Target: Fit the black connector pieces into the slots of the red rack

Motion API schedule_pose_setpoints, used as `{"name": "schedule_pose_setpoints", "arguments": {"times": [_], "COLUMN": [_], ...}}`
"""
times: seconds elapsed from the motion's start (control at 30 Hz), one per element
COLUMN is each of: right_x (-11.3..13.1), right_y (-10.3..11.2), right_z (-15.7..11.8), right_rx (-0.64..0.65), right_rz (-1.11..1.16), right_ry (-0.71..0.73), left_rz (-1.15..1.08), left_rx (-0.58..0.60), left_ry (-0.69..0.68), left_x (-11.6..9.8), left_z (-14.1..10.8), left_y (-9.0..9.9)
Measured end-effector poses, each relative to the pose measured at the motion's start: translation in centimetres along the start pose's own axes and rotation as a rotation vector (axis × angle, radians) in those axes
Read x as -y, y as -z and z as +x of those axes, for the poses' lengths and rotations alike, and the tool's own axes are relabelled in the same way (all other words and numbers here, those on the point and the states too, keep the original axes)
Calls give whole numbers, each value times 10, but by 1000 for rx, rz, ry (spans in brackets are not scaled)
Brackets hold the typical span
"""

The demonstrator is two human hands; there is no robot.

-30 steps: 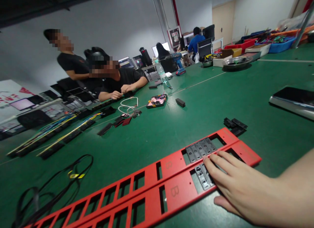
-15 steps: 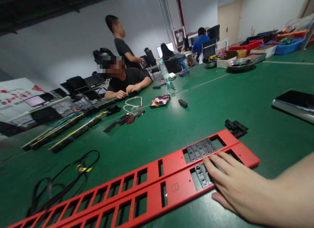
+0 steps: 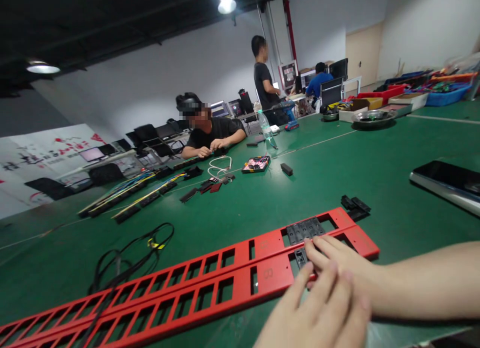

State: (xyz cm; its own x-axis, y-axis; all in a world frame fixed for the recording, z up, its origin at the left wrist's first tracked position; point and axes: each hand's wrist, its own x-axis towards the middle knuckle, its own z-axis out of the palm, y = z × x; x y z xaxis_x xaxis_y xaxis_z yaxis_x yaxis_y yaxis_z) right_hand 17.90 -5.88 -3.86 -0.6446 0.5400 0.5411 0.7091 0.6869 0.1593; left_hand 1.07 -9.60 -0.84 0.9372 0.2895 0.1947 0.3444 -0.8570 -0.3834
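Uneven pressure from the right hand [image 3: 351,260] at four o'clock or left hand [image 3: 317,313] at five could tilt the black insert [image 3: 300,258]; I can't tell either's grip.

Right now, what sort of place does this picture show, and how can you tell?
Probably an electronics workshop: a drill, wired strips and a blue bin share the green table.

2 frames [image 3: 279,275] are red, their inserts [image 3: 304,231] black, the tabletop [image 3: 225,208] green.
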Motion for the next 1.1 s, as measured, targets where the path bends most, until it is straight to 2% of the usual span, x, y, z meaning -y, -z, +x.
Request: {"name": "schedule_pose_setpoints", "arguments": {"times": [0.07, 0.13, 0.3, 0.4, 0.53, 0.6, 0.7, 0.77, 0.83, 0.93, 1.03, 1.1], "right_x": [-2, -3, -6, -7, -9, -10, -11, -10, -10, -13, -28, -43], "right_y": [-4, -6, -3, 1, 1, 0, -1, 0, 4, 14, 27, 34], "right_z": [0, 1, 4, 5, 2, 0, -2, -2, -1, 0, -2, -7], "right_rx": [11, -3, -89, -166, -220, -210, -183, -173, -159, -115, -35, -6], "right_rz": [33, 38, 40, 51, 72, 66, 50, 32, 25, 72, 207, 277], "right_ry": [59, 105, 58, 35, 33, 39, 69, 61, 43, 30, 22, -10], "left_rz": [-74, -139, -184, -266, -454, -576, -783, -889, -925, -981, -1004, -983], "left_rx": [77, 138, 199, 220, 234, 294, 427, 460, 460, 414, 314, 296], "left_ry": [64, 192, 438, 425, 396, 412, 318, 369, 438, 431, 477, 483], "left_x": [25, 42, 63, 66, 71, 78, 93, 102, 107, 108, 104, 99], "left_z": [18, 27, 35, 41, 46, 49, 56, 61, 64, 62, 56, 52], "left_y": [22, 32, 19, 14, 20, 21, 15, 7, -3, -13, -16, -15]}}
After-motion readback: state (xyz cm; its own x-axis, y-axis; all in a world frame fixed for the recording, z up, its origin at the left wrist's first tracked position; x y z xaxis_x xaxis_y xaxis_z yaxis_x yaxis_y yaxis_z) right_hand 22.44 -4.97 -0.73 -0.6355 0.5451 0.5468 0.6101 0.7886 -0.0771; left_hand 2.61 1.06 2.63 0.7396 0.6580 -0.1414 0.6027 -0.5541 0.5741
